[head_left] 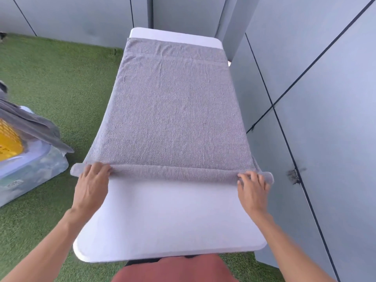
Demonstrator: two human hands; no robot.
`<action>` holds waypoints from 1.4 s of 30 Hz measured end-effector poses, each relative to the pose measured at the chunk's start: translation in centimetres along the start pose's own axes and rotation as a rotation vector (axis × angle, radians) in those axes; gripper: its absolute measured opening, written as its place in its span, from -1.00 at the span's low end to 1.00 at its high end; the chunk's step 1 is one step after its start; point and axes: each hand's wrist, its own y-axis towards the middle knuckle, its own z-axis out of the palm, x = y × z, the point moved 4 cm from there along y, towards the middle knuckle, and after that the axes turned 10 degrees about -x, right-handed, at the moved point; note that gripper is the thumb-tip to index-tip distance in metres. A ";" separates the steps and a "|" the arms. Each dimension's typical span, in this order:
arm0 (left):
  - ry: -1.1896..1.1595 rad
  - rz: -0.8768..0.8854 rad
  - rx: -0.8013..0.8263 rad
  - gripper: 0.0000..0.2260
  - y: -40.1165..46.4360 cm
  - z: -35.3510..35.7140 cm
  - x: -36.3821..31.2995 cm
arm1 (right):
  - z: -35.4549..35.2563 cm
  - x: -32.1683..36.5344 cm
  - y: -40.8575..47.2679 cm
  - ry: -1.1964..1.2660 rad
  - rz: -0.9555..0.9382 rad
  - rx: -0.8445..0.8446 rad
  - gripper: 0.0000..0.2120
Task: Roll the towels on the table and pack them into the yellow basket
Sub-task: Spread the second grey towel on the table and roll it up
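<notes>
A grey towel (pixel 173 110) lies spread lengthwise over the white table (pixel 168 216), and its near edge is turned into a thin roll (pixel 173 172). My left hand (pixel 91 184) rests on the roll's left end with its fingers laid over it. On the right end sits my right hand (pixel 252 186), fingers curled over the roll. The yellow basket (pixel 9 139) shows at the far left edge, partly covered by another grey towel (pixel 30 123) draped over it.
A clear plastic bin (pixel 30 169) stands on the green artificial grass (pixel 61 78) left of the table, under the basket. Grey wall panels (pixel 315 98) run close along the table's right side and behind it.
</notes>
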 end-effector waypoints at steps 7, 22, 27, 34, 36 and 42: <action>0.042 0.006 0.123 -0.59 0.9 2.1 -0.7 | 1.9 0.9 2.4 0.090 -0.044 0.246 -0.58; -0.089 -0.194 0.160 -0.86 3.1 -0.5 1.7 | -0.3 -0.4 3.0 0.301 0.177 0.180 -0.81; -0.023 0.054 0.065 -0.78 -0.1 0.1 -0.4 | 0.5 1.1 -0.5 0.028 -0.082 0.116 -0.57; 0.021 -0.008 0.349 -0.73 2.2 2.1 -0.3 | 1.1 2.2 3.2 0.015 -0.042 0.337 -0.75; 0.008 -0.019 0.434 -0.79 2.5 1.3 -0.3 | 0.8 1.6 3.6 0.027 -0.109 0.490 -0.93; -0.231 -0.125 0.555 -0.71 3.5 -0.7 1.3 | 0.7 -0.9 4.3 0.461 0.301 0.668 -0.63</action>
